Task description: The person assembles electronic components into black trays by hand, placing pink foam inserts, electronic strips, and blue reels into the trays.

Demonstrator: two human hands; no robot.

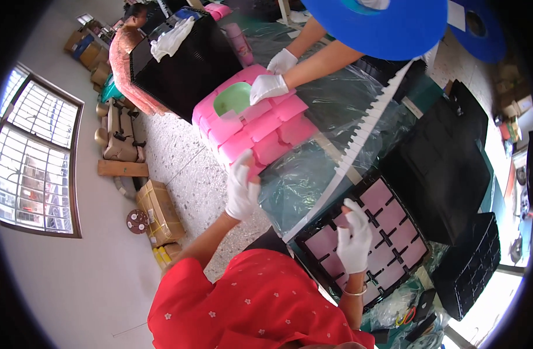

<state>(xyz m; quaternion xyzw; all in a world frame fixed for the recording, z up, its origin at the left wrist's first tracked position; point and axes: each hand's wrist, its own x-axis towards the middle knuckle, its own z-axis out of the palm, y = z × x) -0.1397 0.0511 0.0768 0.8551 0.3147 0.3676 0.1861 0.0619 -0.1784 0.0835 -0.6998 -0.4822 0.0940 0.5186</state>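
My left hand (242, 191), in a white glove with bare fingertips, is raised beside the near corner of a stack of pink foam-like pieces (266, 129); its thumb and fingers are apart. Also gloved, my right hand (354, 238) hovers over a black gridded tray (387, 237) with pink pieces (385, 196) in its compartments. Its fingers are loosely bent and apart, and nothing shows in them. A pale green rounded piece (234, 98) lies on the pink stack. Across the table, another person's white-gloved hands (268, 88) touch the stack next to it.
A long white toothed strip (359, 142) crosses the plastic-covered table (295, 189). Black trays (438, 168) stand at the right, and a black stack (185, 67) with a white glove on top stands far left. Orange-handled scissors (405, 316) lie near right. Another person stands beyond.
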